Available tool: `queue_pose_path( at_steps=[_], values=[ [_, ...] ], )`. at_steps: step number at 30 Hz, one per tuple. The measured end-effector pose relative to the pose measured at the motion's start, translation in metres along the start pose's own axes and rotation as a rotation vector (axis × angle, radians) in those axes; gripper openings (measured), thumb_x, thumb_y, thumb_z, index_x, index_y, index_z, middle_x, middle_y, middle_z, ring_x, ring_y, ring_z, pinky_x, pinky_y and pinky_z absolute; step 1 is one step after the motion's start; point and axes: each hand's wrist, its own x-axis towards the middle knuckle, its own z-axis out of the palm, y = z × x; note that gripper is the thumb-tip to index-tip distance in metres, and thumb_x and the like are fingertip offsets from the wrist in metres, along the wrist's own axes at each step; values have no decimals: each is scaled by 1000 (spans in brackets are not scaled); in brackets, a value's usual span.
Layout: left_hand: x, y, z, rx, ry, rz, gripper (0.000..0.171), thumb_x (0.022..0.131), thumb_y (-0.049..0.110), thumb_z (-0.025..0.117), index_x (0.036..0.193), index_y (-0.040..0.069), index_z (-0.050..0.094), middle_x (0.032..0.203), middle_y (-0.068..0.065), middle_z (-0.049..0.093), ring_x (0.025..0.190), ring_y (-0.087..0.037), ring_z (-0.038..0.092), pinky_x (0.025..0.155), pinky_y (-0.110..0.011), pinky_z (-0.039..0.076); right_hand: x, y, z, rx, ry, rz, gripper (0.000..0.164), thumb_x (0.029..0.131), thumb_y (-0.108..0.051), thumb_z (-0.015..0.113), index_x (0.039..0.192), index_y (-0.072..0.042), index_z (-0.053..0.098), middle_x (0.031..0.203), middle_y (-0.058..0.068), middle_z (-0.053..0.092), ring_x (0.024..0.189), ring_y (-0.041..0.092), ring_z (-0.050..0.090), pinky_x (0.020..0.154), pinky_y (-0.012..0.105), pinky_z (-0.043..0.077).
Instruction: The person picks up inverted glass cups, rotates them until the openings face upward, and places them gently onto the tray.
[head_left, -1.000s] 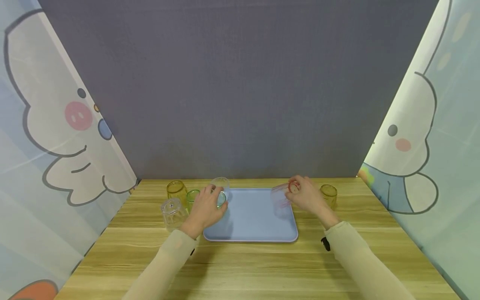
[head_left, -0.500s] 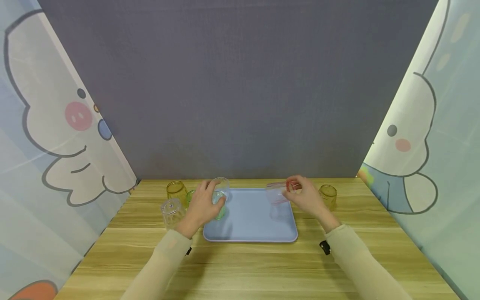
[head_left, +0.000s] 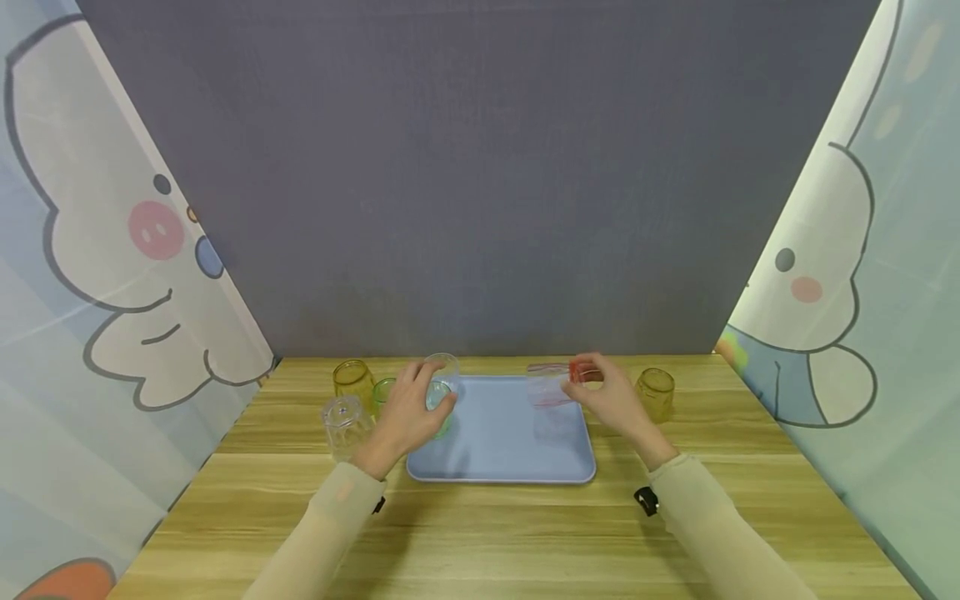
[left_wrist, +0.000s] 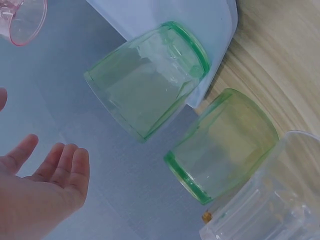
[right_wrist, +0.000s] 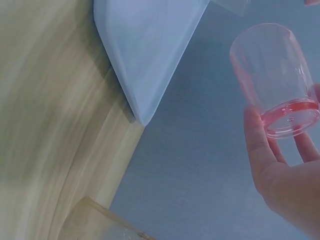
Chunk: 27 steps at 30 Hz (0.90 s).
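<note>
My right hand [head_left: 611, 400] pinches a clear pink glass [head_left: 549, 387] by its thick red base. The glass lies sideways in the air above the right part of the blue tray [head_left: 502, 454], its mouth to the left. In the right wrist view, fingertips [right_wrist: 254, 117] touch the glass near its base. A pale green glass [left_wrist: 150, 80] stands upright on the tray's left side. Above and beside it hovers my left hand [head_left: 408, 412], fingers loosely bent; the left wrist view shows that hand [left_wrist: 50, 190] apart from the glass and holding nothing.
Left of the tray, on the wooden table [head_left: 510, 542], stand a yellow glass [head_left: 352, 379], another green glass [left_wrist: 220, 145] with its base up, and an upturned clear glass [head_left: 347, 425]. A clear glass [head_left: 446, 367] is at the tray's back left. Right stands a yellow glass [head_left: 656, 393].
The pink glass has turned from tilted to nearly level and shifted slightly left with my right hand. My left hand has drawn back a little, so more of the green glass shows.
</note>
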Motion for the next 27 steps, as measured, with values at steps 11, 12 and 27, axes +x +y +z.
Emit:
queue_pose_path(
  at_steps=[11,12,27],
  values=[
    [0,3,1,-43,23,40,50,98,30,66,140,7,55,137,-16,54,129,-39,49,103,-57,41,-3,-7,7,119,-7,36,54,93,-24,77,136,1,56,128,22,60,121,42,56,97,50,50],
    [0,4,1,-51,23,42,50,98,30,66,140,7,55,137,-16,54,129,-39,48,104,-57,41,-3,-7,8,123,-8,42,54,93,-24,76,136,1,56,128,22,60,121,42,56,96,49,51],
    [-4,10,2,-150,34,31,51,100,35,63,142,8,53,136,-14,54,122,-35,51,99,-56,44,-7,-15,14,292,-11,76,50,91,-19,77,133,0,58,126,22,58,115,39,60,84,32,58]
  ],
)
